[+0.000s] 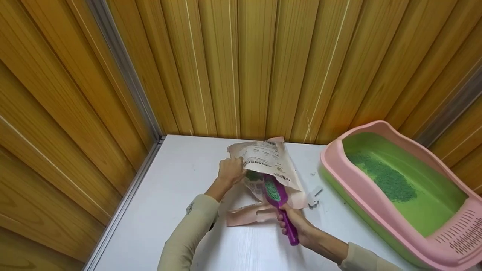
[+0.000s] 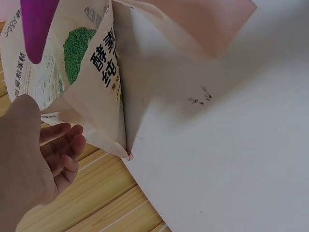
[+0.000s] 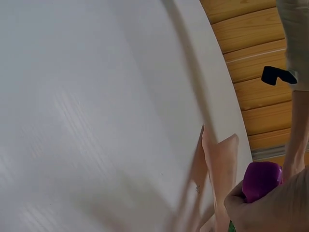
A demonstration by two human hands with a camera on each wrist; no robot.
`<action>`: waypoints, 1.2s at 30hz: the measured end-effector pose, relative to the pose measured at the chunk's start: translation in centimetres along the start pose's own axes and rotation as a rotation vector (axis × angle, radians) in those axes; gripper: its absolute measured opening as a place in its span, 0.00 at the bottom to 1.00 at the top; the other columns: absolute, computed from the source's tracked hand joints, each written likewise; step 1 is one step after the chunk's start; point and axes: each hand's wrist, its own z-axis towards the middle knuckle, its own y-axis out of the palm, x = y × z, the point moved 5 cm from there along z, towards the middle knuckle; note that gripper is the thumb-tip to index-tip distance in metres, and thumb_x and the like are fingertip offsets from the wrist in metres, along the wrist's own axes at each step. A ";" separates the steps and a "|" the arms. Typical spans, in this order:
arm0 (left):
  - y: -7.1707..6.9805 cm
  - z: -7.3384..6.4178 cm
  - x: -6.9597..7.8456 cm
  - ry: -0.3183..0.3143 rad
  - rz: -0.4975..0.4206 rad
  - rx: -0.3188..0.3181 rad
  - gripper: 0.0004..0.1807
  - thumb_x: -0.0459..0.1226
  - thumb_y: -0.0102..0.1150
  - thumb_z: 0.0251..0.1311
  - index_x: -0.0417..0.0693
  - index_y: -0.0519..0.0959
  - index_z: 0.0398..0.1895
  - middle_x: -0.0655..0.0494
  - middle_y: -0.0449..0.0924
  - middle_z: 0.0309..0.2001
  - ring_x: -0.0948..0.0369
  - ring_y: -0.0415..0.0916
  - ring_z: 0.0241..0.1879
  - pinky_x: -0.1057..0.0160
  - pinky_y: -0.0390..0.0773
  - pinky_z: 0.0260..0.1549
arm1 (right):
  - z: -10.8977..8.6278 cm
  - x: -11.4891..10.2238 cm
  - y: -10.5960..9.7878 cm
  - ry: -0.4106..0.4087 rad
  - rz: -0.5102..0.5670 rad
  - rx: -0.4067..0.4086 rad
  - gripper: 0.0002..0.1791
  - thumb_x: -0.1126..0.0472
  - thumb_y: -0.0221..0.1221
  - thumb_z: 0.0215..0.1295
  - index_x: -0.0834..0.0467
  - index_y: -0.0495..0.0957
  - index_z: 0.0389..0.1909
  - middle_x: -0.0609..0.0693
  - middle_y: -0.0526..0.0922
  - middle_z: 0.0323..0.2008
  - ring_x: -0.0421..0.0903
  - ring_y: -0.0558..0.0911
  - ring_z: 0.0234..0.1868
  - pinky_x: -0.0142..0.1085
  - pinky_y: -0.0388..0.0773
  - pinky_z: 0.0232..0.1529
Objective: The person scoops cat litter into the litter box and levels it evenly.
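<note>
A pale paper bag [image 1: 263,154] with dark printing lies on the white table, its mouth facing the person. My left hand [image 1: 231,171] pinches the edge of the mouth on the left side. Green pellets [image 2: 76,53] show inside the bag in the left wrist view. My right hand [image 1: 299,222] grips the handle of a purple scoop [image 1: 290,230], its fingers curled round it. Green pellets [image 1: 272,190] lie in the scoop's bowl, which is at the bag's mouth, its tip partly hidden under the upper bag layer.
A pink-rimmed green litter box [image 1: 339,165] stands at the right, with green pellets [image 1: 391,182] spread on its floor. A torn pinkish paper flap [image 1: 244,216] lies before the bag. Small whitish scraps [image 1: 314,197] lie between bag and box. Wood-look panels [image 1: 256,75] rise behind the table.
</note>
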 end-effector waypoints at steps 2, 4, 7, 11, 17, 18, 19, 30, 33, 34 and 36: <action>0.1 -0.1 0.2 0.013 -0.010 0.002 0.15 0.46 0.60 0.60 0.43 0.81 0.40 0.46 0.85 0.33 0.49 0.85 0.29 0.52 0.83 0.27 | -1.2 -0.1 -0.5 0.031 -0.005 -0.021 0.11 0.53 0.48 0.75 0.54 0.69 0.34 0.38 0.71 0.21 0.32 0.68 0.19 0.23 0.68 0.21; 0.3 -0.3 0.5 0.015 -0.036 -0.012 0.16 0.44 0.61 0.60 0.43 0.80 0.46 0.45 0.85 0.37 0.48 0.86 0.31 0.51 0.84 0.28 | -2.3 -0.3 -0.9 0.050 -0.021 -0.047 0.11 0.52 0.49 0.75 0.53 0.70 0.35 0.38 0.71 0.22 0.31 0.68 0.20 0.23 0.68 0.22; 0.8 -0.7 0.6 0.007 -0.052 -0.049 0.24 0.43 0.62 0.61 0.43 0.77 0.60 0.45 0.84 0.47 0.48 0.86 0.41 0.51 0.85 0.36 | -3.8 -0.6 -1.4 0.053 -0.056 -0.080 0.10 0.50 0.52 0.73 0.53 0.72 0.38 0.39 0.72 0.24 0.31 0.69 0.21 0.23 0.69 0.23; 2.4 -1.6 0.3 0.032 0.046 -0.126 0.35 0.44 0.62 0.65 0.41 0.67 0.73 0.45 0.77 0.63 0.51 0.76 0.62 0.53 0.80 0.56 | -5.0 -1.1 -1.9 0.051 -0.106 -0.121 0.12 0.48 0.55 0.72 0.53 0.73 0.40 0.39 0.74 0.25 0.32 0.70 0.23 0.24 0.70 0.24; 5.0 -3.4 -0.5 0.039 0.142 -0.226 0.39 0.46 0.60 0.68 0.34 0.62 0.74 0.42 0.67 0.73 0.50 0.66 0.72 0.56 0.70 0.68 | -5.9 -3.0 -3.1 0.008 -0.139 -0.162 0.13 0.47 0.56 0.73 0.53 0.77 0.41 0.40 0.78 0.27 0.32 0.73 0.24 0.25 0.72 0.25; 5.3 -3.5 -0.6 0.033 0.145 -0.223 0.38 0.45 0.60 0.68 0.33 0.62 0.74 0.41 0.67 0.73 0.50 0.66 0.72 0.56 0.70 0.69 | -5.9 -3.7 -3.4 0.000 -0.132 -0.161 0.12 0.48 0.56 0.73 0.53 0.78 0.41 0.40 0.78 0.27 0.32 0.73 0.24 0.25 0.73 0.25; 5.4 -3.5 -0.7 0.028 0.144 -0.215 0.37 0.44 0.60 0.68 0.33 0.62 0.73 0.40 0.68 0.72 0.50 0.67 0.72 0.56 0.70 0.69 | -5.9 -4.4 -3.8 -0.010 -0.124 -0.159 0.12 0.48 0.56 0.73 0.53 0.78 0.40 0.40 0.79 0.28 0.32 0.74 0.24 0.25 0.73 0.25; 5.9 -3.6 -0.8 -0.004 0.101 -0.254 0.37 0.42 0.60 0.69 0.30 0.60 0.74 0.37 0.65 0.74 0.48 0.67 0.73 0.60 0.72 0.68 | -4.2 -12.7 -11.9 -0.091 0.021 -0.029 0.09 0.51 0.52 0.78 0.52 0.75 0.41 0.40 0.80 0.27 0.33 0.76 0.23 0.25 0.77 0.25; 6.1 -3.7 -0.8 -0.023 0.085 -0.260 0.36 0.40 0.59 0.69 0.30 0.60 0.74 0.37 0.65 0.74 0.49 0.67 0.73 0.62 0.74 0.65 | -3.7 -14.4 -14.9 -0.084 0.050 -0.010 0.11 0.52 0.51 0.79 0.52 0.77 0.38 0.41 0.80 0.26 0.34 0.77 0.23 0.26 0.77 0.25; 6.2 -3.8 -0.8 -0.029 0.077 -0.264 0.36 0.40 0.59 0.69 0.29 0.60 0.74 0.36 0.65 0.74 0.49 0.67 0.73 0.62 0.75 0.64 | -3.5 -14.8 -15.9 -0.079 0.056 0.000 0.12 0.52 0.51 0.79 0.52 0.77 0.36 0.41 0.80 0.26 0.34 0.77 0.23 0.25 0.77 0.26; 6.2 -3.8 -0.8 -0.039 0.061 -0.273 0.35 0.39 0.58 0.70 0.30 0.60 0.74 0.36 0.65 0.74 0.48 0.67 0.72 0.62 0.77 0.61 | -3.2 -15.6 -17.9 -0.070 0.049 0.024 0.13 0.53 0.50 0.79 0.51 0.77 0.34 0.41 0.80 0.25 0.34 0.77 0.22 0.25 0.77 0.25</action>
